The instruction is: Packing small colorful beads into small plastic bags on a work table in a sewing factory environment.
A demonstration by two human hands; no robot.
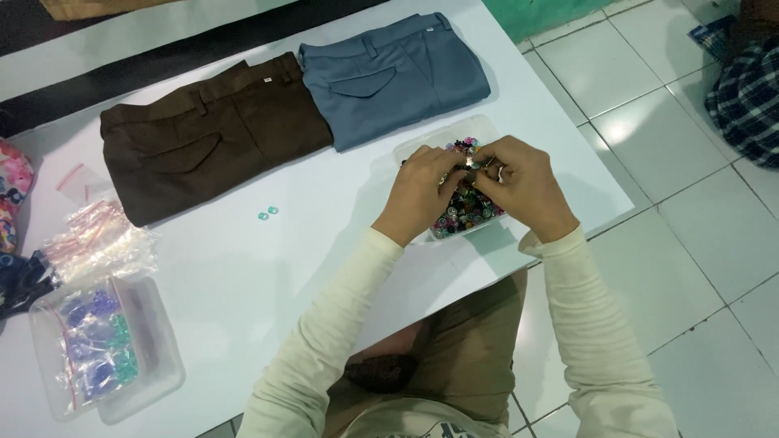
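Both hands over the clear tray [414,150] of mixed coloured buttons [466,207], near the desk's [324,243] right edge. Left hand [422,191] and right hand [523,182] meet fingertip to fingertip, pinching something small between them; too small to tell what. Tray sits just below the folded blue-grey trousers [393,77]; folded brown trousers [207,134] beside those. Two teal buttons [268,213] loose mid-desk. Near left edge: pile of small zip bags [97,239], and a clear box [105,349] holding bagged blue and green pieces.
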